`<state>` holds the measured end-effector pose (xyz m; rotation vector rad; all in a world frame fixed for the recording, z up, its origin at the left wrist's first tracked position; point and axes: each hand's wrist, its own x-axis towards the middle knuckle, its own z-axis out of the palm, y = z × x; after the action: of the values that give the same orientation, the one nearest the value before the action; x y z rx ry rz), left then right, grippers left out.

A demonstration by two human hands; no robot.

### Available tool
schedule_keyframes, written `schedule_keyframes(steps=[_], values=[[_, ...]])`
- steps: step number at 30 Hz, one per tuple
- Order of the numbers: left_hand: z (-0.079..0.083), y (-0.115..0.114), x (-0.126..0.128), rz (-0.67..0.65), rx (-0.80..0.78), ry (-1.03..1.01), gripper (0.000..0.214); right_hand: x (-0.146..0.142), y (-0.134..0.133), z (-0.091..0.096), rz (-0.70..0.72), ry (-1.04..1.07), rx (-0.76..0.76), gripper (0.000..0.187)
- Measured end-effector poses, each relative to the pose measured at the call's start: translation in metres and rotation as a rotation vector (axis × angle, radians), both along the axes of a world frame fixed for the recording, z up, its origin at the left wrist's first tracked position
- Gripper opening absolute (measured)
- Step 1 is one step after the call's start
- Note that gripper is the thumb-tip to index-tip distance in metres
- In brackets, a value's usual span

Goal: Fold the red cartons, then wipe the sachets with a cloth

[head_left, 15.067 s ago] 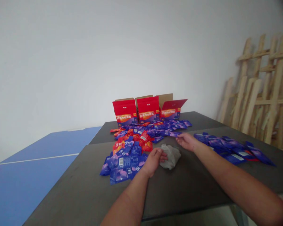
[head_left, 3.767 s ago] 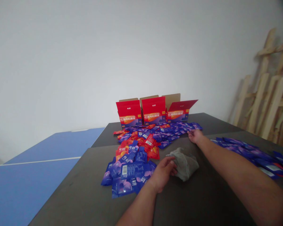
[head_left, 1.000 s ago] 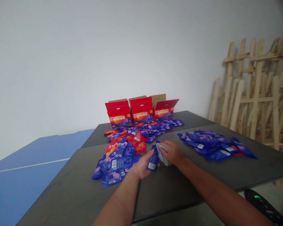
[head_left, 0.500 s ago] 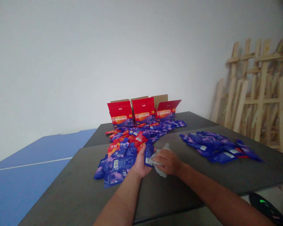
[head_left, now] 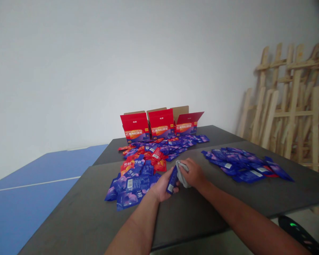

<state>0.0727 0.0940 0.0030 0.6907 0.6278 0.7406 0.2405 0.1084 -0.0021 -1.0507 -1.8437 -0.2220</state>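
Near the middle of the dark table, my left hand [head_left: 163,187] is closed around a blue pouch [head_left: 172,181], which is tilted with its barcode end low. My right hand [head_left: 192,172] grips a crumpled grey cloth [head_left: 183,174] and presses it against the pouch's upper right side. To the left of my left hand lies a loose pile of blue pouches [head_left: 134,182], some with white lettering. Red pouches [head_left: 158,156] mix with blue ones farther back. Another heap of blue pouches [head_left: 235,164] lies to the right of my right hand.
Three red and blue cartons [head_left: 161,125] stand with raised flaps at the table's back. A blue table [head_left: 48,184] with a white line adjoins on the left. Wooden easels [head_left: 292,106] lean against the wall at right. A dark object with a green light [head_left: 295,226] is low right.
The cloth in my right hand has gone from the pouch's lower end up to its top right. My left hand has turned the pouch, which now leans more.
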Motion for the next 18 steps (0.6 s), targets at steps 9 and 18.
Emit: schedule_keyframes(steps=[9,18], values=[[0.008,0.006,-0.012,0.007,-0.090,-0.224,0.032,0.016,0.013,0.002,-0.167,0.185,-0.149,0.016],[0.005,0.008,0.003,0.254,-0.058,-0.129,0.032,-0.014,-0.022,0.003,0.270,-0.255,0.218,0.015]])
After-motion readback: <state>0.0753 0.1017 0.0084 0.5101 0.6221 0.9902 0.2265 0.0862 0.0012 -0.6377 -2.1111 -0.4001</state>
